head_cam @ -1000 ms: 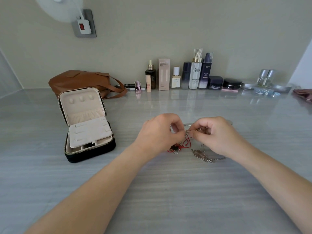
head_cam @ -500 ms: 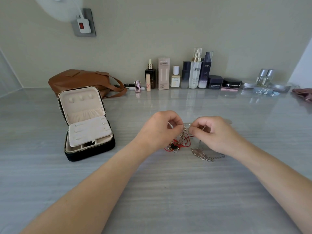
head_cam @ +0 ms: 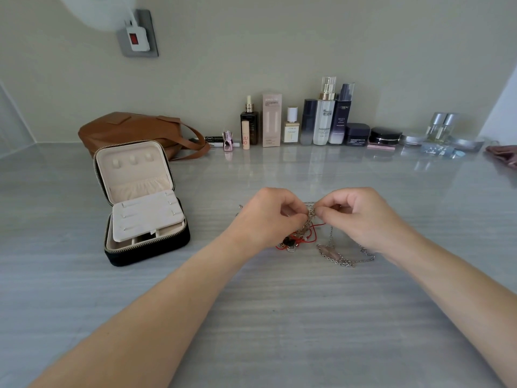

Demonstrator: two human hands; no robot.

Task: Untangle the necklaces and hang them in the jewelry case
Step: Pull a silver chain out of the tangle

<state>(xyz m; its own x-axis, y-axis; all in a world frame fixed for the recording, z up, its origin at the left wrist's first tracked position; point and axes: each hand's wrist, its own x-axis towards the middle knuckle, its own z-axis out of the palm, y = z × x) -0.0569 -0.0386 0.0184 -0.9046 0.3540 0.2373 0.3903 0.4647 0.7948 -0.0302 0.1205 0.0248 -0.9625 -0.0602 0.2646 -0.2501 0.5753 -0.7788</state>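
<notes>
On the grey counter [head_cam: 279, 317], right of the open black jewelry case with cream lining [head_cam: 134, 175], the left hand [head_cam: 265, 217] and right hand [head_cam: 363, 217] each pinched, in a narrow grip, the knot of thin silver chains and red cord [head_cam: 311, 215]. It looked light, limp and fragile, best held close beside the knot.

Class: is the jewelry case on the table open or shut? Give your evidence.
Open. The jewelry case has its lid standing up, showing the cream lining and three bare hooks.
</notes>
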